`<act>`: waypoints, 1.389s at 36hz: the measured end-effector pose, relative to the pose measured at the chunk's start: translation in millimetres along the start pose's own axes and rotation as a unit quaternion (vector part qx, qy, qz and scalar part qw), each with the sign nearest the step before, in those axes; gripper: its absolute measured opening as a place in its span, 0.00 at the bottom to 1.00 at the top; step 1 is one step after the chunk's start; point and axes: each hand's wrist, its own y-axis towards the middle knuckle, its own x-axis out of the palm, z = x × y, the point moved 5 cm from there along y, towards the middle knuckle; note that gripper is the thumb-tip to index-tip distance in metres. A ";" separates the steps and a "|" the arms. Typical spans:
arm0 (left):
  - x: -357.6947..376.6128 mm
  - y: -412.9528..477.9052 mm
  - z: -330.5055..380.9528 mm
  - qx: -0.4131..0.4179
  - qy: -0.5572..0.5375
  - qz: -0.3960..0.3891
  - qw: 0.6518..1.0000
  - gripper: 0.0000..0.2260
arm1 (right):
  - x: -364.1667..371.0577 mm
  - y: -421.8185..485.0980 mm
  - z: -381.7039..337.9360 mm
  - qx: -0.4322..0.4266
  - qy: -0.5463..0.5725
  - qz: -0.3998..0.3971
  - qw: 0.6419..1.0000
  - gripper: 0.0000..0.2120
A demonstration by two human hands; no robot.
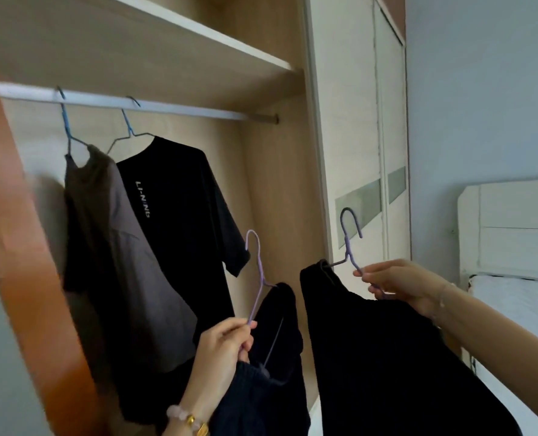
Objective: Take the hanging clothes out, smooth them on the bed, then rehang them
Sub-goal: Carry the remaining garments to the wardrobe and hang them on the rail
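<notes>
The left hand (pixel 222 350) pinches the bottom of a light purple hanger (pixel 258 278) between thumb and fingers. A dark navy piece of clothing (pixel 277 372) hangs from it, low in front of the open wardrobe. The right hand (pixel 400 284) pinches one arm of a darker purple hanger (pixel 349 243). A black piece of clothing (pixel 387 357) hangs from that one and droops down. Both hangers are off the rod (pixel 167 106), with their hooks pointing up in the air.

Two things hang near the left end of the rod. One is a brown shirt (pixel 113 247). Just beside it, and partly behind it, is a black T-shirt (pixel 186 215) with white letters. A shelf (pixel 198 33) sits above the rod. The bed (pixel 519 297) with a white sheet is off to the right, behind the right arm. A bead bracelet (pixel 186 416) is on the left wrist.
</notes>
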 end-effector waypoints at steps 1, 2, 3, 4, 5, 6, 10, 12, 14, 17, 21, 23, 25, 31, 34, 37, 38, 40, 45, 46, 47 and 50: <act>6.7 13.9 -0.1 0.005 -0.002 0.004 1.000 0.09 | -1.1 14.5 -6.6 -0.006 -0.002 -0.003 1.000 0.07; 13.5 28.6 -0.1 0.010 -0.004 0.009 1.000 0.09 | -2.1 29.9 -12.8 -0.016 -0.007 -0.007 1.000 0.07; 20.2 44.4 -0.1 0.014 -0.007 0.016 1.000 0.09 | -2.3 45.4 -19.7 -0.027 -0.013 -0.013 0.999 0.07; 26.7 60.8 0.0 0.017 -0.011 0.025 0.999 0.09 | -2.6 62.4 -26.1 -0.039 -0.017 -0.021 0.999 0.07; 32.8 78.3 -0.4 0.019 -0.015 0.036 0.999 0.09 | -3.3 80.4 -33.0 -0.052 -0.018 -0.028 0.998 0.07; 38.8 97.0 -0.5 0.019 -0.022 0.048 0.998 0.09 | -4.4 99.5 -40.5 -0.066 -0.017 -0.035 0.997 0.06; 53.2 171.6 6.5 0.021 -0.023 0.094 0.995 0.12 | -8.6 172.3 -75.5 -0.096 -0.005 -0.072 0.993 0.08; 58.1 204.7 12.8 0.029 -0.017 0.115 0.993 0.12 | -8.9 206.5 -96.9 -0.111 -0.007 -0.088 0.990 0.08; 61.2 231.6 19.5 0.035 -0.018 0.128 0.991 0.11 | -4.5 237.4 -113.4 -0.113 -0.012 -0.106 0.988 0.08; 60.7 263.3 27.3 0.046 -0.013 0.148 0.988 0.10 | 4.9 276.4 -124.8 -0.101 -0.002 -0.138 0.985 0.08; 58.0 297.7 31.4 0.057 -0.007 0.173 0.983 0.11 | 13.7 310.7 -137.1 -0.103 0.018 -0.163 0.981 0.07; 55.6 312.6 31.9 0.054 -0.009 0.184 0.981 0.12 | 21.2 321.2 -148.4 -0.117 0.031 -0.174 0.977 0.07; 52.3 326.8 32.8 0.052 -0.004 0.191 0.980 0.12 | 33.3 327.2 -160.8 -0.123 0.044 -0.196 0.972 0.07; 29.9 370.0 47.3 0.052 -0.012 0.210 0.976 0.12 | 83.5 345.6 -207.6 -0.129 0.045 -0.262 0.955 0.10; 16.9 390.1 59.0 0.053 -0.038 0.209 0.976 0.12 | 114.0 356.6 -229.2 -0.121 0.045 -0.300 0.945 0.11; 1.4 410.4 73.0 0.058 -0.058 0.217 0.973 0.12 | 149.7 372.6 -252.3 -0.083 0.056 -0.337 0.936 0.11; -4.7 418.0 75.2 0.055 -0.066 0.222 0.971 0.12 | 162.1 378.6 -258.9 -0.067 0.062 -0.346 0.934 0.11; -17.1 431.4 79.8 0.056 -0.076 0.239 0.966 0.12 | 185.4 393.1 -270.5 -0.041 0.081 -0.355 0.930 0.12; -47.0 455.5 90.9 0.080 -0.091 0.273 0.954 0.13 | 228.9 433.1 -289.4 -0.014 0.118 -0.359 0.926 0.15; -53.4 458.7 93.3 0.084 -0.089 0.272 0.954 0.11 | 235.3 438.9 -292.4 -0.017 0.119 -0.363 0.924 0.17; -59.3 461.0 96.9 0.086 -0.089 0.273 0.954 0.10 | 242.4 443.5 -295.5 -0.020 0.119 -0.368 0.922 0.20; -79.8 475.5 105.9 0.082 -0.070 0.263 0.959 0.16 | 261.2 453.2 -305.4 -0.031 0.109 -0.380 0.918 0.22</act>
